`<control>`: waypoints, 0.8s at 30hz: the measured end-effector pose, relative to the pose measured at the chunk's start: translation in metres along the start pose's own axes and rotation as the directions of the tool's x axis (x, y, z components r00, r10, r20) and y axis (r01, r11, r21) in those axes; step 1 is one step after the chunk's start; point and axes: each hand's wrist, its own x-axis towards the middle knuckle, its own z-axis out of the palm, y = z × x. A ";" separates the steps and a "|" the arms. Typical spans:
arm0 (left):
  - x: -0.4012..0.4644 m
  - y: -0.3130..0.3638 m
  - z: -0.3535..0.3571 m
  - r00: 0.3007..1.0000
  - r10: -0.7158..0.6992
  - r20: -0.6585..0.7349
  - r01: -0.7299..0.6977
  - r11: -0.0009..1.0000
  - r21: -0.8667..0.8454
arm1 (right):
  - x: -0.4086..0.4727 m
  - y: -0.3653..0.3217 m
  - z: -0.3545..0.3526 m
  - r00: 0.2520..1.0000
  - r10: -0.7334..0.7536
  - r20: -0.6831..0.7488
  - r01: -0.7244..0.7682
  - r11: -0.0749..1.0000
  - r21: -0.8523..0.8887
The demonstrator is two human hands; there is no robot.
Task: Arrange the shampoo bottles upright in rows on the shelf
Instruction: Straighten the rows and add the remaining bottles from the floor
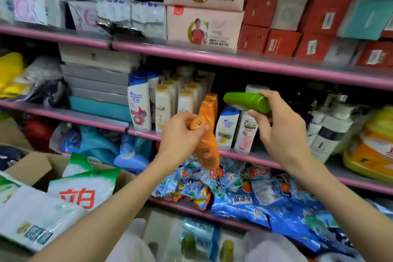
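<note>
Orange bottle gripped in left hand, green bottle in right hand

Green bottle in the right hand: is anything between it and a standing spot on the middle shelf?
Yes. The green bottle, held sideways by the right hand, hovers directly above the standing CLEAR bottle and blue-capped bottle; darker space shows farther right.
</note>
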 end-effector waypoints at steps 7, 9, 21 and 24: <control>0.036 0.020 -0.003 0.999 0.008 0.044 -0.010 0.998 0.055 | 0.070 0.011 0.035 0.989 -0.063 0.137 0.082 0.987 -0.140; 0.042 0.019 -0.006 0.998 0.006 0.056 -0.009 0.998 0.055 | 0.084 0.016 0.052 0.977 -0.046 0.207 0.086 0.978 -0.189; 0.061 -0.019 0.002 0.980 0.018 0.200 -0.022 1.000 0.018 | 0.151 0.048 0.142 0.874 0.274 0.401 -0.129 0.927 -0.352; 0.059 -0.032 0.013 0.966 0.022 0.258 -0.031 0.999 0.032 | 0.173 0.061 0.156 0.817 0.320 0.480 -0.154 0.923 -0.353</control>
